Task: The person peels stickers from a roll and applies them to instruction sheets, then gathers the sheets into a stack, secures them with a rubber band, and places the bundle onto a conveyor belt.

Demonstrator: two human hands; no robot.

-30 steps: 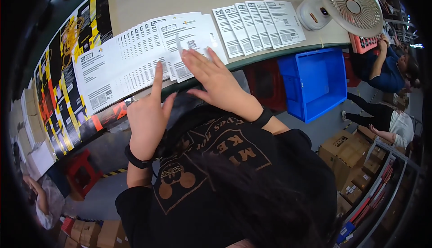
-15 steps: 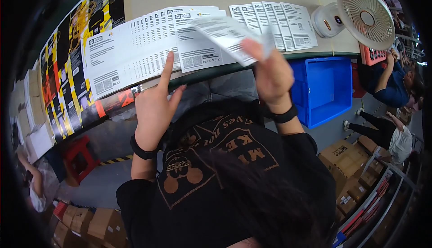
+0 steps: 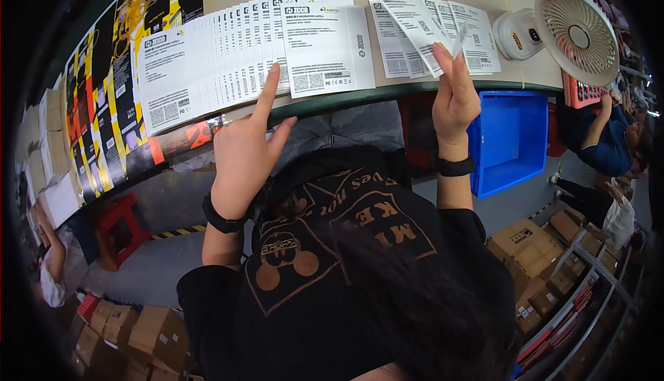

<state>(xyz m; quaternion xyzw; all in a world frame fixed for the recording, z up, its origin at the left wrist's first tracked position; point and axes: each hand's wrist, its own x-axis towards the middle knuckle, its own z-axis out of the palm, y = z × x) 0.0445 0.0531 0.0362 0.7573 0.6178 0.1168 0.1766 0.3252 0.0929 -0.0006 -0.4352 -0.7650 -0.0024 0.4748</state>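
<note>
A row of overlapping white printed sheets lies fanned along the bench's near edge. My left hand has its index finger stretched onto this row and its thumb spread apart; nothing is in it. The front sheet at the row's right end lies flat beside that fingertip. Between thumb and fingers, my right hand pinches a tilted printed sheet by its lower right corner. The held sheet hangs over a second fanned group of sheets, covering part of it.
A white desk fan stands at the bench's right end. Below the edge there sits a blue plastic bin. Black and yellow printed packaging covers the bench's left. A red stool, cardboard boxes and other people are around.
My right hand has carried the sheet rightward, from above the left row to above the right group. My left index finger stays on the row, shifted slightly right.
</note>
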